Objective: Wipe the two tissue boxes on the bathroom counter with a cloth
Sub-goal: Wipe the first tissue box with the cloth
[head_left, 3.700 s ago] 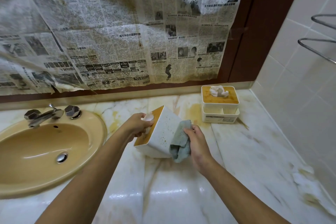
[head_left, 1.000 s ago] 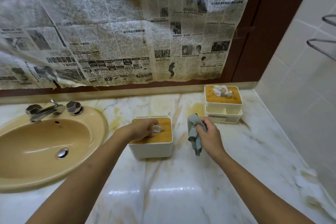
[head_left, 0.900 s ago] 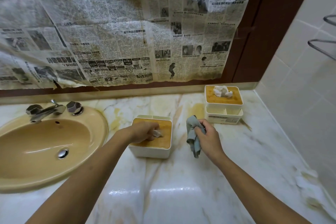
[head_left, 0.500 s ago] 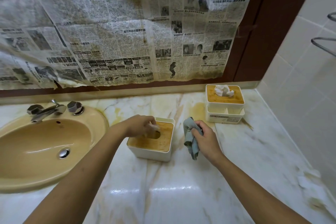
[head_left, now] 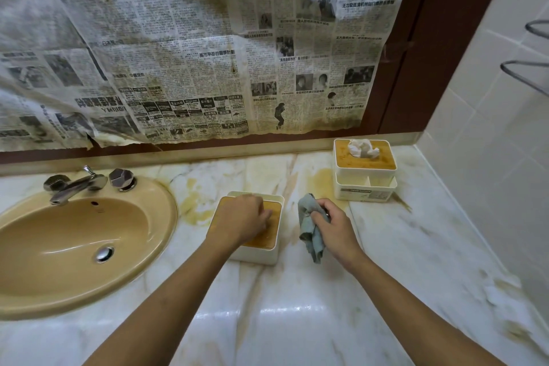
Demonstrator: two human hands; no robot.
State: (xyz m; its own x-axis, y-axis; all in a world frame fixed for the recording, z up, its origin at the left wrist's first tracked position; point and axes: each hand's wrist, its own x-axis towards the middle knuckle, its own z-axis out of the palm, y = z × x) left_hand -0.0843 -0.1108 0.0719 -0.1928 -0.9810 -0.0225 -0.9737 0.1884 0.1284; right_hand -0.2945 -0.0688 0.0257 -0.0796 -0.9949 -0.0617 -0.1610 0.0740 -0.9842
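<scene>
While the yellow sink (head_left: 59, 246) and its chrome faucet (head_left: 75, 184) sit at the left edge as before, under the stained newspaper (head_left: 193, 53) that fills the upper left of the frame, the change is at the centre. The near tissue box (head_left: 261, 254), which a few seconds ago was tipped on its side with the cloth pressed to its wall, now stands flat on the marble counter (head_left: 297, 321), just right of the sink. The left hand (head_left: 239, 221) has shifted from the rim of the lid's opening to lie over the middle of the orange lid, covering the opening. Its fingers are bent down close together onto the lid, and whether they pinch anything beneath them cannot be told; the tuft of tissue seen half a second ago no longer shows. Just right of the box and clear of it, the right hand (head_left: 337, 230) grips the grey cloth (head_left: 307, 226), fingers curled tight round the bunched fabric, whose loose end hangs down to the counter. Further right and higher in the frame, the far tissue box (head_left: 365, 184) is unmoved against the back ledge, a white tissue (head_left: 362, 148) sticking up from its lid. A metal towel rail (head_left: 525, 71) juts in at the upper right.
</scene>
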